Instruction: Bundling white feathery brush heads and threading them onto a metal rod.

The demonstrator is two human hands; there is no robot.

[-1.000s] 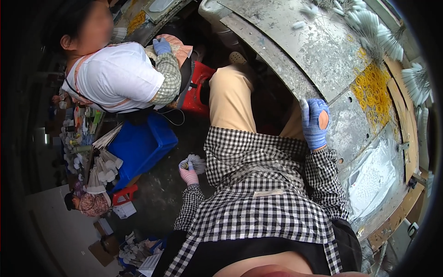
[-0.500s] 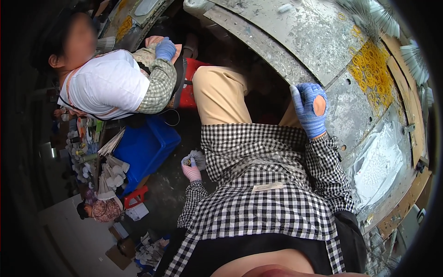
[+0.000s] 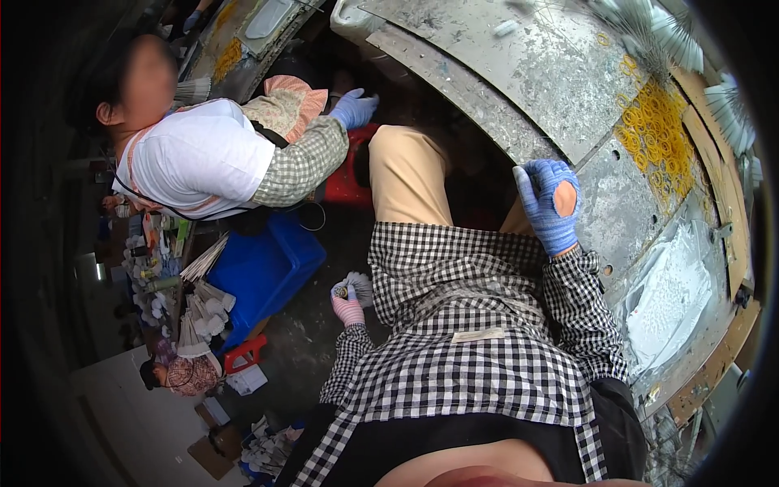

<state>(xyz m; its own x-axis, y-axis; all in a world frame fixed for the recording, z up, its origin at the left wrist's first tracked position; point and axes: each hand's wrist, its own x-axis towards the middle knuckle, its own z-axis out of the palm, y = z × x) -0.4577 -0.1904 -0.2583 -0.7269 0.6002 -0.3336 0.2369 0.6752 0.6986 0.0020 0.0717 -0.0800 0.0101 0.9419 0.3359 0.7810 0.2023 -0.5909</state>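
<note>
Low at my left side, my left hand [image 3: 347, 305], in a pink-striped glove with grey fingers, is closed around a bundle of thin grey-white strands [image 3: 360, 288]. The bundle's far end sticks out beyond the fingers, and its exact kind is hard to make out. My right hand [image 3: 552, 204] wears a blue knitted glove with a round hole that bares skin on the back. It rests at the edge of the grey worktable [image 3: 560, 89], thumb apart from the fingers, with nothing visible in it. The fingertips are partly hidden.
Yellow rubber bands [image 3: 656, 134] lie heaped on the table, near a clear plastic sheet [image 3: 669, 292] and bundles of thin clear rods [image 3: 729, 109]. A co-worker [image 3: 199, 154] in blue gloves sits at left. Behind are a blue bin [image 3: 268, 260] and a red stool [image 3: 243, 354].
The co-worker's gloved hand has moved from the lap out to the right, toward my knee. My view has shifted slightly; both my hands keep their poses.
</note>
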